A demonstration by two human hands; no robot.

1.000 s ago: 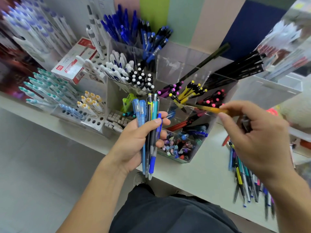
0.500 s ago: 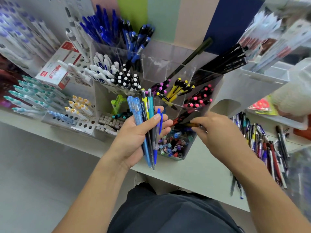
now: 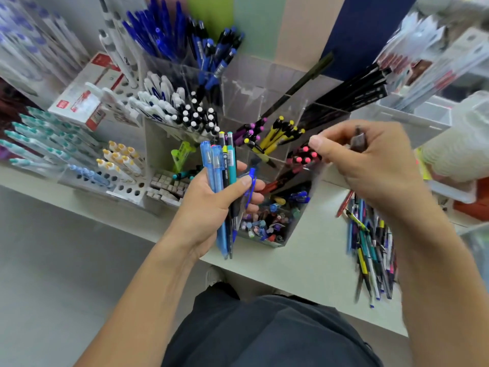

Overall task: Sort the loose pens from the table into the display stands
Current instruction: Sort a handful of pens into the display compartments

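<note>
My left hand (image 3: 211,205) grips a bundle of pens (image 3: 222,176), blue, teal and black, held upright in front of the clear acrylic display stand (image 3: 296,226). My right hand (image 3: 370,165) hovers over the stand's compartment of pink-tipped pens (image 3: 304,157) and pinches a dark pen (image 3: 357,140) that sticks up between its fingers. Beside it stand yellow pens (image 3: 277,136) and purple-tipped pens (image 3: 248,131). A heap of loose pens (image 3: 370,245) lies on the table at the right, partly behind my right forearm.
White racks with teal pens (image 3: 39,139) and yellow-capped pens (image 3: 119,157) stand at the left, next to a red and white box (image 3: 84,99). Blue pens (image 3: 164,35) fill the back compartments. The stand's front bin (image 3: 267,223) holds mixed small items. The table edge (image 3: 304,282) runs along my legs.
My right hand put the yellow pen into the stand, dipped low by the front compartments, then rose to the pink-tipped pens with a dark pen. My left hand kept its bundle.
</note>
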